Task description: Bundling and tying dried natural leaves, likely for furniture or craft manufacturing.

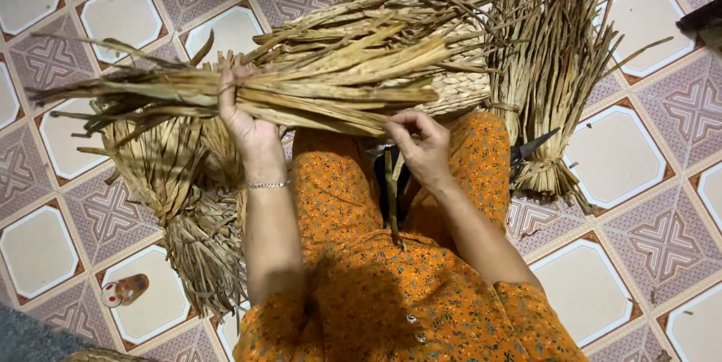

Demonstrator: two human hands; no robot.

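- Left hand [247, 125]: grip clamped around a bundle of dried leaves [301, 95], which lies crosswise above the lap, its loose ends fanning toward the left.
- Right hand [423, 147]: fingers pinched together on a single strip [392, 189] that hangs down over the lap from the bundle's near edge.
- Step in hand, as I judge it: sorting, with one strip being drawn out of the held bundle. The next move seems to call for a steady hold by the left hand while the right pulls the strip free without dragging its neighbours.
- Woven mat [459, 83]: pale, partly hidden behind the bundle, touching it.
- Tied sheaf of leaves [549, 68]: standing to the right, bound near its base.
- Scissors [530, 147]: dark, just beside the sheaf's base.
- Second sheaf [180, 196]: on the floor at the left, under the bundle.
- Small painted object [125, 289]: lower left, well apart; its kind is unclear.
- Floor [617, 159]: patterned tiles, white panels framed in mauve and rust. No surface in use; the work rests over an orange flowered garment [376, 287].
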